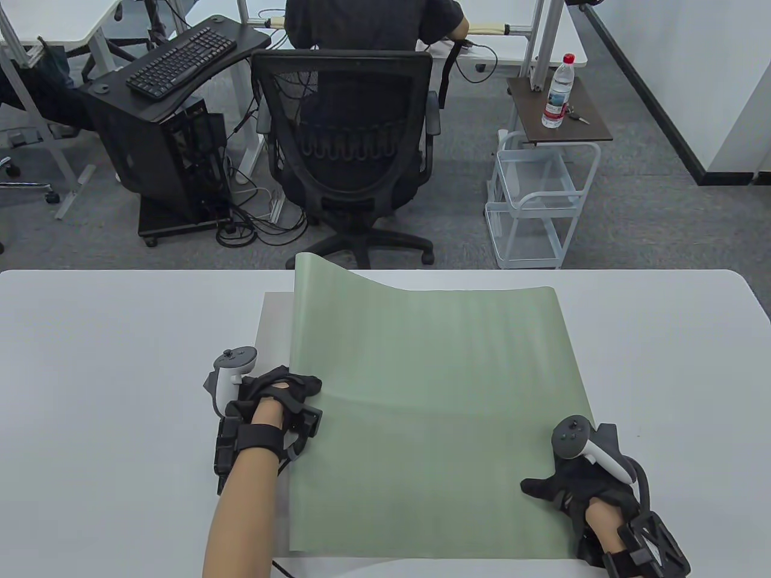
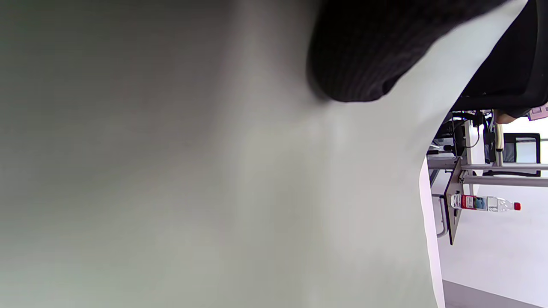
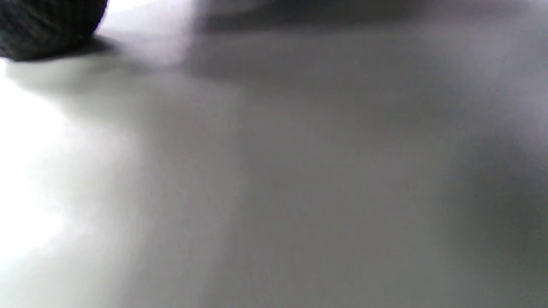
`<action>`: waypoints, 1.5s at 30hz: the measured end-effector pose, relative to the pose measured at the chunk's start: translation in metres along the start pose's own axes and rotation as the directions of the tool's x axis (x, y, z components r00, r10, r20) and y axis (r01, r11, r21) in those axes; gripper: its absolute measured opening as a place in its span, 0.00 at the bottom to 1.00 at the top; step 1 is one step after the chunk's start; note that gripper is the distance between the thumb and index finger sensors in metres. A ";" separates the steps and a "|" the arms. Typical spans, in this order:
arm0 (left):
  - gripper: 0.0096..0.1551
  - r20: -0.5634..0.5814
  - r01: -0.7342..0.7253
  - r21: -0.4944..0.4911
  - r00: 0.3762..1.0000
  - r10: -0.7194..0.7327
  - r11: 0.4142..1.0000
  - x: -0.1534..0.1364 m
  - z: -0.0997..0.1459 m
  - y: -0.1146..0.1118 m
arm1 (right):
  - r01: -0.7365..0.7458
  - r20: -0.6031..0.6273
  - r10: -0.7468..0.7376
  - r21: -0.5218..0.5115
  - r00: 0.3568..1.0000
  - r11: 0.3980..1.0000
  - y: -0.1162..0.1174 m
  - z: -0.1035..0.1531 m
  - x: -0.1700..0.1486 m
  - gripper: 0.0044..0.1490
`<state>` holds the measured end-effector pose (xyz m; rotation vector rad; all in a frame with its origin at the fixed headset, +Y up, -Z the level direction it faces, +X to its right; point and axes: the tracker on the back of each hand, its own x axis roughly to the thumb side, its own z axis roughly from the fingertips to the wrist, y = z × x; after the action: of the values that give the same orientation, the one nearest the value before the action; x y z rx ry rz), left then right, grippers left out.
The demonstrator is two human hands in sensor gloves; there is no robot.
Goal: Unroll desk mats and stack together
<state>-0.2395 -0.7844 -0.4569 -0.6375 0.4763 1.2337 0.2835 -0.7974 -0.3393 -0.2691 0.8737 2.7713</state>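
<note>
Table view: a green desk mat (image 1: 433,409) lies unrolled across the middle of the white table (image 1: 108,373), its far edge curling up off the surface, highest at the far left corner. Beneath it, a grey mat (image 1: 272,325) shows as a strip along the left side and far left corner, so the green one sits on top, shifted a little to the right. The left hand (image 1: 283,394) rests on the green mat's left edge about midway along, fingers laid over the rim; whether they curl under and pinch it I cannot tell. The right hand (image 1: 569,484) lies flat on the mat's near right corner, fingers spread toward the left, pressing down. The two hands are well apart, one at each side of the mat. Left wrist view: blurred pale mat surface fills most of the frame, a dark gloved finger at top. Right wrist view: only blur, with a dark glove tip at the top left corner. Beyond the table: an office chair (image 1: 346,150) with a seated person, a keyboard (image 1: 181,60), a water bottle (image 1: 557,93) on a small cart.
</note>
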 end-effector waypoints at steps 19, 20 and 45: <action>0.31 0.045 0.031 0.070 0.998 -0.034 0.997 -0.006 0.008 0.052 | -0.012 -0.003 0.012 -0.003 1.000 1.000 -0.001 -0.001 0.002 0.72; 0.30 0.066 0.049 0.042 0.997 -0.052 0.998 -0.005 0.008 0.051 | -0.014 -0.002 0.014 -0.003 1.000 1.000 -0.001 -0.001 0.002 0.72; 0.53 -0.349 0.724 0.348 0.690 -0.634 0.596 0.040 0.013 -0.007 | -0.015 0.008 0.015 -0.016 1.000 1.000 0.000 -0.001 0.002 0.71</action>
<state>-0.2222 -0.7488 -0.4720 -0.4497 0.5854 0.2819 0.2817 -0.7975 -0.3411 -0.2550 0.8555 2.7922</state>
